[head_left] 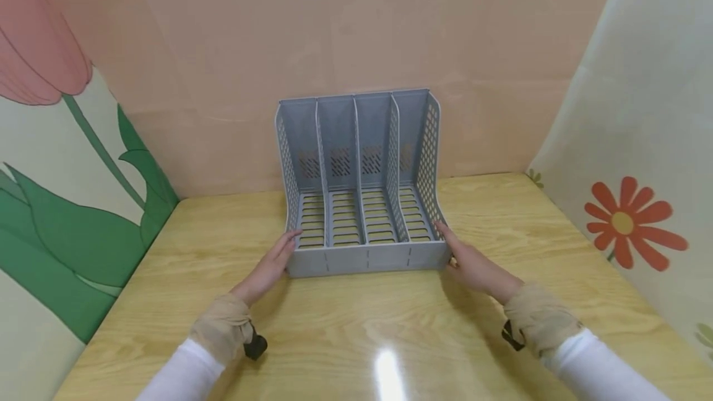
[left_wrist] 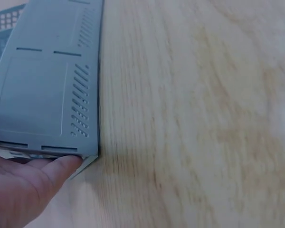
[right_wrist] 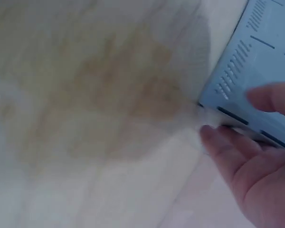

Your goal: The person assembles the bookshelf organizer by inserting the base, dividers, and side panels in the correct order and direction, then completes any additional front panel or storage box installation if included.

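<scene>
A grey plastic file rack with upright dividers stands on the table, its low front facing me and its slots bare. At its left front corner rests my left hand, fingers along the outer side wall. In the left wrist view those fingers lie against the side close to the bottom edge. My right hand is at the right front corner, its fingers reaching along that side. The right wrist view shows the thumb spread away from the fingers, in front of the rack's face.
The wooden table runs back to a plain pinkish backdrop. Printed cloth walls stand at both sides, with a tulip on the left and a red flower on the right.
</scene>
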`<action>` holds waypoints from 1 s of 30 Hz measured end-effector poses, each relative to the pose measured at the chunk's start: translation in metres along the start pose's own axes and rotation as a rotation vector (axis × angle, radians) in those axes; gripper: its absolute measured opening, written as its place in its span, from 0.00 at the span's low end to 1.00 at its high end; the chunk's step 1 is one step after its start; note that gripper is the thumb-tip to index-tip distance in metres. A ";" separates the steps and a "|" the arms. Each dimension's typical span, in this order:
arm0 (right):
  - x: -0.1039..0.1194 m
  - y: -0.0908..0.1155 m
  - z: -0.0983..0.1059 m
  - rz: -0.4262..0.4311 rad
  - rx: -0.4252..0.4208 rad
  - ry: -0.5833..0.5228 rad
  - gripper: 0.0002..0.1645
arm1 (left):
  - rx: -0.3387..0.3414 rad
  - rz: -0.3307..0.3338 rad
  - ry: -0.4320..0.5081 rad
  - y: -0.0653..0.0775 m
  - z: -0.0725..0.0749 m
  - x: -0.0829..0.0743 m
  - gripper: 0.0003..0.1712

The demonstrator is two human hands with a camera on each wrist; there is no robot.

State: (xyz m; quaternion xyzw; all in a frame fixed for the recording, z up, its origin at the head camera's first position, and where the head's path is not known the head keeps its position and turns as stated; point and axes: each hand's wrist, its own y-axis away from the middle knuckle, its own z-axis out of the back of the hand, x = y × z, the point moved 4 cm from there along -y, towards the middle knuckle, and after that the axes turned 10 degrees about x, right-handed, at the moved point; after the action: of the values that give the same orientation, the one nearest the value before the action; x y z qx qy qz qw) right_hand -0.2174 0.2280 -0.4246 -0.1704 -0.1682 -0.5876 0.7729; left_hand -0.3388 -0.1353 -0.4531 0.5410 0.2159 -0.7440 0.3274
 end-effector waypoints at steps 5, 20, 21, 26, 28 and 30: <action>-0.015 -0.002 -0.007 -0.031 -0.055 -0.115 0.61 | 0.017 0.030 0.107 -0.004 0.001 0.005 0.35; -0.022 0.000 -0.008 0.033 0.155 -0.494 0.49 | 0.103 0.130 0.441 -0.001 0.000 0.020 0.45; -0.022 0.001 -0.008 0.026 0.166 -0.508 0.48 | 0.099 0.146 0.455 -0.001 -0.002 0.018 0.45; -0.025 0.003 -0.011 0.022 0.193 -0.584 0.42 | 0.078 0.188 0.508 -0.004 -0.008 0.016 0.46; -0.027 0.003 -0.012 0.029 0.188 -0.603 0.42 | 0.060 0.186 0.519 -0.005 -0.009 0.017 0.47; -0.028 0.003 -0.012 0.032 0.184 -0.621 0.43 | 0.046 0.171 0.527 -0.007 -0.009 0.021 0.49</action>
State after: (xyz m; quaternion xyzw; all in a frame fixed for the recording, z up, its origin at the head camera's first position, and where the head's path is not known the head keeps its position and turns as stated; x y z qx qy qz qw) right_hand -0.2207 0.2468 -0.4487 -0.2735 -0.4458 -0.4776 0.7060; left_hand -0.3424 -0.1298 -0.4763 0.7394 0.2302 -0.5519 0.3094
